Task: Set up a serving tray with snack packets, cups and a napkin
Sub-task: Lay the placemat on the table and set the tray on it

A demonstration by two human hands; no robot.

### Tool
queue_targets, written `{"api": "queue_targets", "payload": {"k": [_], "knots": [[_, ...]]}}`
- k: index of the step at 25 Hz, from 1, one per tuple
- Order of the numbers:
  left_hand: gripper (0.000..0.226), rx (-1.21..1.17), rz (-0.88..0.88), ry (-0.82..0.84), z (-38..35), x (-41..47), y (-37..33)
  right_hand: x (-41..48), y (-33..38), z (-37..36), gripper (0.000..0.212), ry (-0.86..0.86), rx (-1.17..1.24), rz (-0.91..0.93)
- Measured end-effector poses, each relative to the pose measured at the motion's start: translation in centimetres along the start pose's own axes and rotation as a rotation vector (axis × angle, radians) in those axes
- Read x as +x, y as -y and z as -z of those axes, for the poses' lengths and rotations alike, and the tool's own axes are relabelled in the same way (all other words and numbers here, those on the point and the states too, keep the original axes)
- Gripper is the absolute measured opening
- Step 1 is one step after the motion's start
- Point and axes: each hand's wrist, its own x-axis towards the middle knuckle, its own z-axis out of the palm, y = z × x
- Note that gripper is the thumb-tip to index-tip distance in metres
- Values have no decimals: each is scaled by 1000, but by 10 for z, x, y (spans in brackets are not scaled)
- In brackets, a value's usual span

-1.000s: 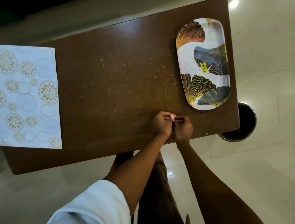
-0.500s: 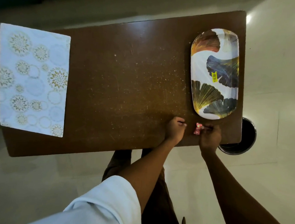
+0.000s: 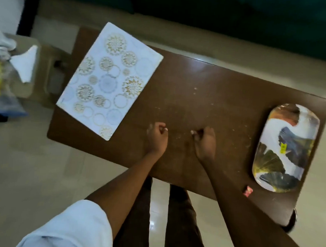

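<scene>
Left hand (image 3: 156, 136) and right hand (image 3: 204, 141) both curling closed, empty, resting apart on table (image 3: 206, 91), tray (image 3: 285, 147) lying at right, red packet (image 3: 248, 191) sitting beside it

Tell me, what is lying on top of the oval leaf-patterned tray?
Only a small yellow sticker shows on the oval leaf-patterned tray. No packets, cups or napkin lie there. Nothing covers its surface.

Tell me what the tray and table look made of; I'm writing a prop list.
The tray looks like glossy melamine or plastic: printed fan-leaf pattern, sheen, a yellow price sticker. The table looks like dark brown wood or laminate, semi-gloss with glare, speckled with pale crumbs or scuffs.
</scene>
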Motion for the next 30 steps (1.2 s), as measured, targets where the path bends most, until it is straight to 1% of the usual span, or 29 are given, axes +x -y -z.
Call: {"api": "queue_targets", "payload": {"k": [3, 5, 7, 8, 10, 11, 13, 16, 21, 24, 27, 30], "knots": [[26, -17, 23, -163, 59, 49, 24, 32, 59, -31, 30, 33, -66, 150], [32, 53, 37, -267, 98, 78, 49, 50, 97, -56, 40, 92, -155, 264], [50, 175, 98, -338, 134, 102, 77, 70, 138, -77, 52, 159, -244, 359], [64, 211, 171, -323, 149, 112, 89, 82, 160, -87, 61, 199, -278, 396], [94, 200, 341, -204, 168, 126, 104, 107, 202, -105, 84, 275, -318, 456], [104, 181, 399, -142, 170, 130, 106, 119, 219, -111, 92, 293, -340, 488], [116, 159, 432, -84, 165, 134, 104, 137, 247, -123, 99, 297, -403, 555], [125, 160, 401, -82, 153, 135, 100, 154, 279, -134, 101, 321, -524, 611], [132, 237, 353, -66, 152, 151, 100, 186, 318, -143, 111, 361, -735, 630], [134, 282, 352, -64, 155, 152, 101, 199, 335, -151, 117, 385, -758, 619], [138, 320, 336, -58, 152, 152, 102, 204, 323, -149, 120, 427, -804, 592], [138, 384, 303, -73, 154, 151, 106, 201, 313, -148, 121, 421, -769, 555]]}}
